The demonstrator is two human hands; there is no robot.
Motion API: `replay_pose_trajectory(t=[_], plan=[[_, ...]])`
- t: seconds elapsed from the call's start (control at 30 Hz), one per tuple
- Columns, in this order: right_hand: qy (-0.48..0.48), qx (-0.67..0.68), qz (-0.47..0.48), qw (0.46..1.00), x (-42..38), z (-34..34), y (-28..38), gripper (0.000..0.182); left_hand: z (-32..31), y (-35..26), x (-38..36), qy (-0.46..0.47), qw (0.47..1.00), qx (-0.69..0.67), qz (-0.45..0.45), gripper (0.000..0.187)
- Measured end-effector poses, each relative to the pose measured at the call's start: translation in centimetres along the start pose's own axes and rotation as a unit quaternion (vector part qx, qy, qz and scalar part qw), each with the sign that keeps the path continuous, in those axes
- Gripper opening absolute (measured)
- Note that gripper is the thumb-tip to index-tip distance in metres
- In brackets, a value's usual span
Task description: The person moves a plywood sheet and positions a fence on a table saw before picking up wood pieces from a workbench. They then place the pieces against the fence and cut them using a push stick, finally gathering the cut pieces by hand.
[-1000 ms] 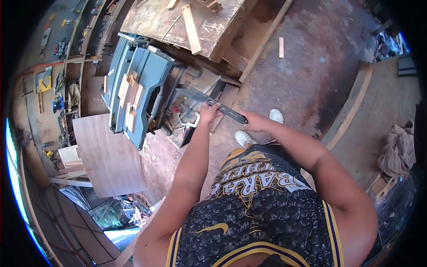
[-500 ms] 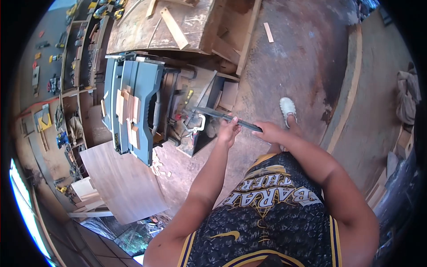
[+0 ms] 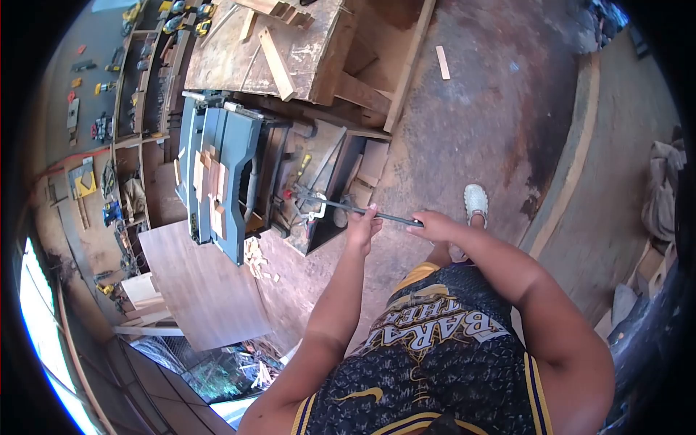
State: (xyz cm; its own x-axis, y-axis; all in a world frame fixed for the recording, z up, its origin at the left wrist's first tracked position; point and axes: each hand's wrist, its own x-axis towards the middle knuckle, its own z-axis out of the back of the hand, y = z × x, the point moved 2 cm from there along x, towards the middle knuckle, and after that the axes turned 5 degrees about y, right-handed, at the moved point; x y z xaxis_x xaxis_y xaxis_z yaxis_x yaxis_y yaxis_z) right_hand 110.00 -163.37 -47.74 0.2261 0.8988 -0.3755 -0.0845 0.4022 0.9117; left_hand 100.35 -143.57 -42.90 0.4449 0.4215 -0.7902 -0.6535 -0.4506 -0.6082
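Note:
A long, thin dark bar (image 3: 395, 218) stretches between my two hands above the floor. My left hand (image 3: 360, 230) supports it near the middle, thumb over the top and fingers curled beneath. At the bar's near end my right hand (image 3: 435, 226) is closed round it. The far end overlaps a wooden tool bin (image 3: 336, 235) in this view, so its shape is hard to make out. In that bin lie a clamp with a pale frame (image 3: 319, 207), a yellow-handled tool (image 3: 304, 164) and other tools.
Left of the bin stands a blue-grey machine (image 3: 233, 156) with wood pieces (image 3: 210, 177) on top. A worn workbench (image 3: 304, 51) holds boards behind it. A wooden panel (image 3: 206, 286) leans at lower left. Tool shelves (image 3: 127, 116) line the left; a wood strip (image 3: 443, 62) lies on the floor.
The bar has dropped slightly and turned, now showing a thinner edge. Both hands moved a little lower with it, and the whole view has shifted slightly.

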Motion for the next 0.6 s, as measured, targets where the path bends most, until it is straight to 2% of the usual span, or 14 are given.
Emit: replay_pose_trajectory(t=[0.17, 0.27, 0.43, 0.57, 0.6], plan=[[0.061, 0.013, 0.008, 0.998, -0.3, 0.3, 0.3, 0.039, 1.2, -0.1, -1.0, -0.067, 0.997, -0.043, -0.014, 0.031], [0.085, 0.015, -0.029, 0.996, -0.2, -0.1, 1.2, 0.038, 3.1, 0.8, -1.5, -0.079, 0.995, -0.061, -0.02, 0.035], [0.098, -0.042, -0.026, 0.994, 1.2, -2.4, 3.8, 0.042, 6.5, 2.3, -2.6, -0.062, 0.994, -0.092, 0.01, 0.03], [0.093, -0.052, -0.039, 0.994, 3.5, -5.9, 6.0, 0.044, 11.1, 3.5, -3.5, -0.021, 0.994, -0.104, -0.015, 0.032], [0.043, -0.037, -0.046, 0.997, 4.3, -7.4, 6.2, 0.045, 12.6, 4.0, -3.9, -0.01, 0.994, -0.101, -0.026, 0.034]])
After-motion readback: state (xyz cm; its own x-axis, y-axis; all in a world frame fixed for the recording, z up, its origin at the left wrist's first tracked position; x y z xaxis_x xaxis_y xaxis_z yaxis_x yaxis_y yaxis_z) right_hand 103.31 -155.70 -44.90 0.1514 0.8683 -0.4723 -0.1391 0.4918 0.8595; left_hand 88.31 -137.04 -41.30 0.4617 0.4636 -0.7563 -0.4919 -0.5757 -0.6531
